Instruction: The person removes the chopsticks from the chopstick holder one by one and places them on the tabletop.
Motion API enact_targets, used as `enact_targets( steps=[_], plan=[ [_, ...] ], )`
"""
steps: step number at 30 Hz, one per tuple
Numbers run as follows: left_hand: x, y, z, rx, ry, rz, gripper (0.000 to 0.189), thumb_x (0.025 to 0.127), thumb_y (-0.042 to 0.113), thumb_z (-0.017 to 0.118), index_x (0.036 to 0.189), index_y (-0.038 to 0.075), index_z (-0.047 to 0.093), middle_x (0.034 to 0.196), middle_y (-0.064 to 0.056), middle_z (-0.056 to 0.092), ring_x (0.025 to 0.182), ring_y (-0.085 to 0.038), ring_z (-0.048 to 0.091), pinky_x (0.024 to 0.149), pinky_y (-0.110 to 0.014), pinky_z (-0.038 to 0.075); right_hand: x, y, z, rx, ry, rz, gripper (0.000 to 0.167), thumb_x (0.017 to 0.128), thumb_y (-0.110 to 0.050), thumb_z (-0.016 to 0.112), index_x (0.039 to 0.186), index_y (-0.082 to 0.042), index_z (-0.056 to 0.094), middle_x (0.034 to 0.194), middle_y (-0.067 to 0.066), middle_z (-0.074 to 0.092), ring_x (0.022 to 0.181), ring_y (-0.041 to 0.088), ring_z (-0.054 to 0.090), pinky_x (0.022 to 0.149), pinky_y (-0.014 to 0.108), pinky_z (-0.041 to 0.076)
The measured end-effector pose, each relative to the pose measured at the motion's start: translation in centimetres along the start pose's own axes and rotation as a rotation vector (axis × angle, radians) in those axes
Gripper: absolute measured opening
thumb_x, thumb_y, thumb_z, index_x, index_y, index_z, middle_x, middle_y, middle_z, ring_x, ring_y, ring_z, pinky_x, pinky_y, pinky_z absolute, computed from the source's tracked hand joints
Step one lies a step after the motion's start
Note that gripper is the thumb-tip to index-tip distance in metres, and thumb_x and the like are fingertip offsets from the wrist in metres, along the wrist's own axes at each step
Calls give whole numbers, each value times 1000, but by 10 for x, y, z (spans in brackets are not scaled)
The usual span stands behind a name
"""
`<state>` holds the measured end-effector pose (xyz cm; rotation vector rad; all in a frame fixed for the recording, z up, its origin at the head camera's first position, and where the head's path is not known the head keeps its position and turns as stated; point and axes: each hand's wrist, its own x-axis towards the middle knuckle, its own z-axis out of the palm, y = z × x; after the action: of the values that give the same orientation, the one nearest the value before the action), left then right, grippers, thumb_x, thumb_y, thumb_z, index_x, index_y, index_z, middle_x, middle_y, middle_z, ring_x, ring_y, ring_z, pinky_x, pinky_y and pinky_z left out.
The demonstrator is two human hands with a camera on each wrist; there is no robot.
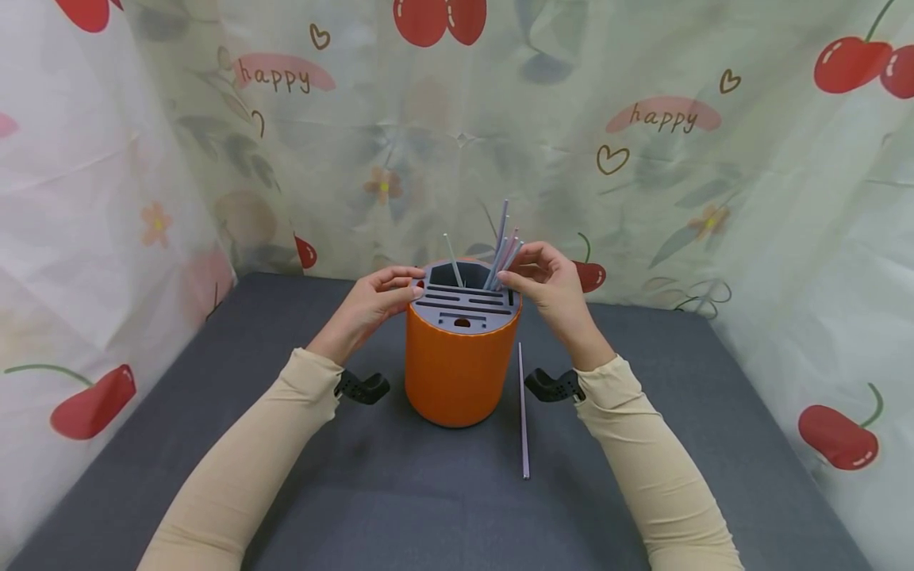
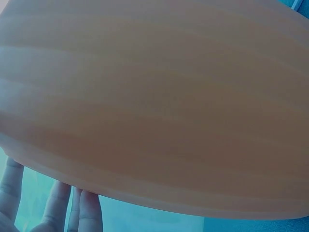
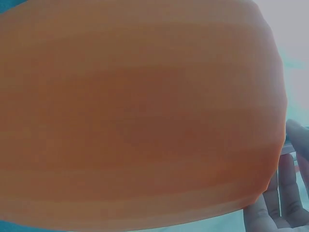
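Note:
An orange cylindrical utensil holder (image 1: 460,365) with a grey slotted top (image 1: 464,298) stands upright on the table; its side fills most of both wrist views. My left hand (image 1: 371,305) rests at the left rim, thumb and fairly straight fingers (image 2: 53,203) touching it. At the right rim, my right hand (image 1: 553,281) pinches at the thin chopsticks (image 1: 502,254) that stand bunched in the open compartment. How many it holds is hidden. Another chopstick (image 1: 452,254) leans apart in the same compartment. One purple chopstick (image 1: 524,420) lies on the table to the right of the holder.
The table has a dark grey cloth (image 1: 400,507). Behind and at both sides hangs a pale curtain (image 1: 457,143) with cherries and "happy" printed on it. Black bands (image 1: 364,387) sit at both wrists, close to the holder's sides.

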<state>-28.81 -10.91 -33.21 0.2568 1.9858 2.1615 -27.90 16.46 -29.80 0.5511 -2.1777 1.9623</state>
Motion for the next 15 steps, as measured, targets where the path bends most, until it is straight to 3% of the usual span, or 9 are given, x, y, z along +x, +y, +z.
enact_targets(
  steps=[15],
  plan=[
    [1,0,0,5,9,1,32,92,15,66,124,13,61,119,-7,57,110,-18,58,107,-38,42,6,0,-3,-5,-32,-6,19,86,-5,72,98,-10,59,93,-2,63,89,11,66,81,24,55]
  ],
)
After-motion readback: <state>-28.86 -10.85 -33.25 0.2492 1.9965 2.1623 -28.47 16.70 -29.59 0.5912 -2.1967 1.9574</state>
